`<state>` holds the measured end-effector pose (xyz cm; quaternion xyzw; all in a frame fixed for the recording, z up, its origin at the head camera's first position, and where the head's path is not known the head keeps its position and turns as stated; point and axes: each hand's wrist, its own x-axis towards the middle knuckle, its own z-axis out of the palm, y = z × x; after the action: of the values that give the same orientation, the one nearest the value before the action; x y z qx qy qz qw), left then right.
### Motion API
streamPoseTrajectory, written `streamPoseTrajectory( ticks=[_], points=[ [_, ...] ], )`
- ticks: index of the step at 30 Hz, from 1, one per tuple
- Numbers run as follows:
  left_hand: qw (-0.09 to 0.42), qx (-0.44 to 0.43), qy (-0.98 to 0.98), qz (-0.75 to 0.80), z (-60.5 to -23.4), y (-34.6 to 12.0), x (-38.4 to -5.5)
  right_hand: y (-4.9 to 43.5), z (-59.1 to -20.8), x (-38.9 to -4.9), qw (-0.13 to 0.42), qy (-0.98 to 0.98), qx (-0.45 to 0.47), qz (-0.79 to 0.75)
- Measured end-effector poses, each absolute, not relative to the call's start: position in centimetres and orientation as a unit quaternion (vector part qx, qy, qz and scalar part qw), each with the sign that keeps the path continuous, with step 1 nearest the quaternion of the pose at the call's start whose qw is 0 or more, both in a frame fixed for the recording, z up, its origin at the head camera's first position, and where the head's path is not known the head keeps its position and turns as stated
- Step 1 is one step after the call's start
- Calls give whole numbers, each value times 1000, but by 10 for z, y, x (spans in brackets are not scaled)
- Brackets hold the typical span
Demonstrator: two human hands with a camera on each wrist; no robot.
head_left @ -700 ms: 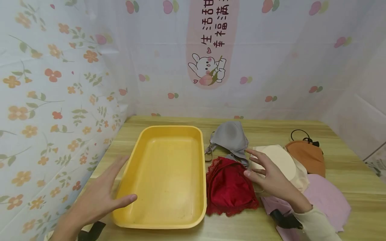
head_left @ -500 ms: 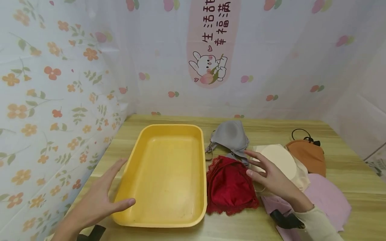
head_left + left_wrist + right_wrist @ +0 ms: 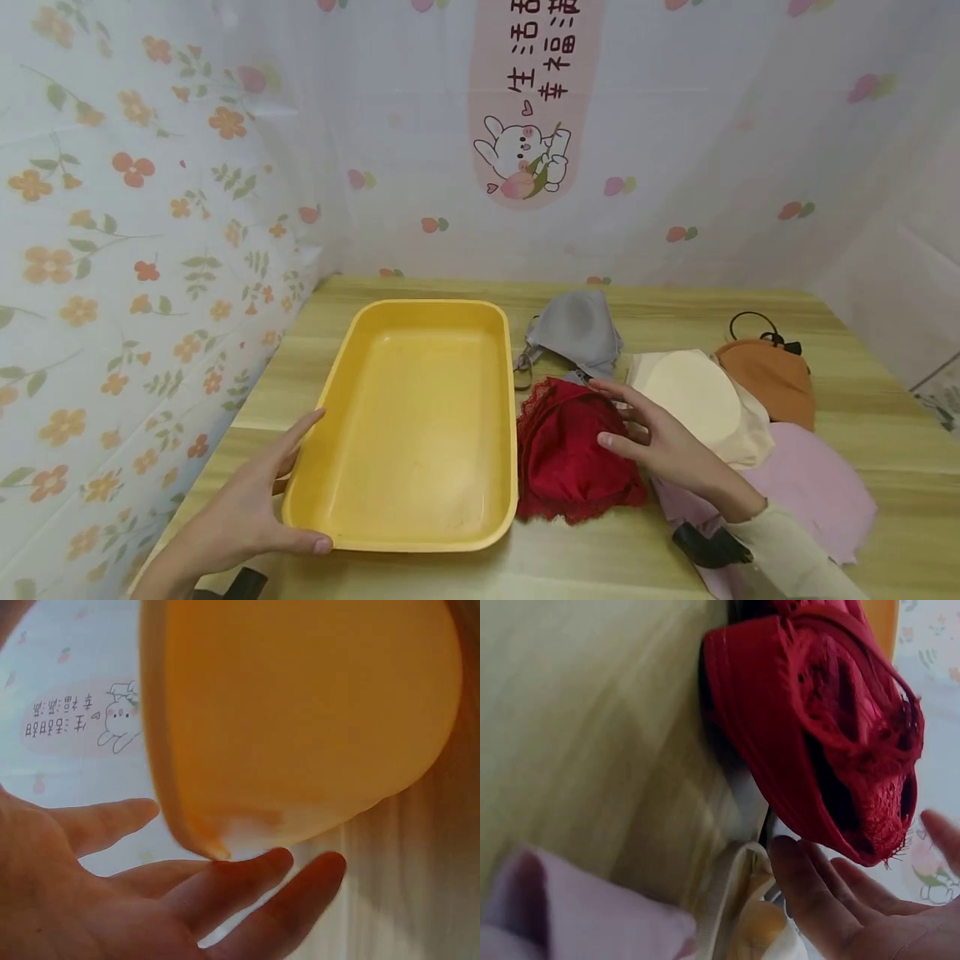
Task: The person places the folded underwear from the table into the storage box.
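A yellow plastic tray (image 3: pixel 420 417) lies on the wooden table. My left hand (image 3: pixel 243 512) is at its left side, index fingertip at the rim and thumb at the near-left corner. In the left wrist view, the extended fingers of that hand (image 3: pixel 157 900) lie along the tray's outer corner (image 3: pixel 315 705). Right of the tray sits a red lace-trimmed bra (image 3: pixel 573 458). My right hand (image 3: pixel 667 446) is over its right edge, fingers loosely bent and thumb apart. From the right wrist, the red bra (image 3: pixel 754 712) stands just beyond the fingertips.
Behind the red bra lies a grey bra (image 3: pixel 577 329). To the right are a cream bra (image 3: pixel 690 400), a brown one (image 3: pixel 772 383) with a black strap, and lilac garments (image 3: pixel 810 483). Printed cloth (image 3: pixel 375 133) hangs at the back and left of the table.
My left hand has come in against the tray's left side, its thumb now at the near corner. My right hand has shifted slightly left over the red bra. The head view has tilted a little down.
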<state>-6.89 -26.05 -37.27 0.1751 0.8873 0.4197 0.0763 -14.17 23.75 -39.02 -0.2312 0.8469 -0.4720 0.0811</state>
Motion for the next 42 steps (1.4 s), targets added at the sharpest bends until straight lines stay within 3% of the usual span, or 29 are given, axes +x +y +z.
streamPoseTrajectory(
  ticks=[7, 13, 22, 42],
  points=[
    [64, 168, 880, 440, -380, -258, -65, 241, -393, -142, 85, 858, -238, -446],
    [80, 162, 860, 478, -387, -261, -62, 240, -393, -143, 119, 852, -229, -456],
    [92, 154, 853, 490, -390, -261, -60, 233, -396, -148, 128, 863, -214, -440],
    [92, 150, 841, 512, -395, -262, -56, 223, -402, -153, 86, 884, -171, -427]
  ],
)
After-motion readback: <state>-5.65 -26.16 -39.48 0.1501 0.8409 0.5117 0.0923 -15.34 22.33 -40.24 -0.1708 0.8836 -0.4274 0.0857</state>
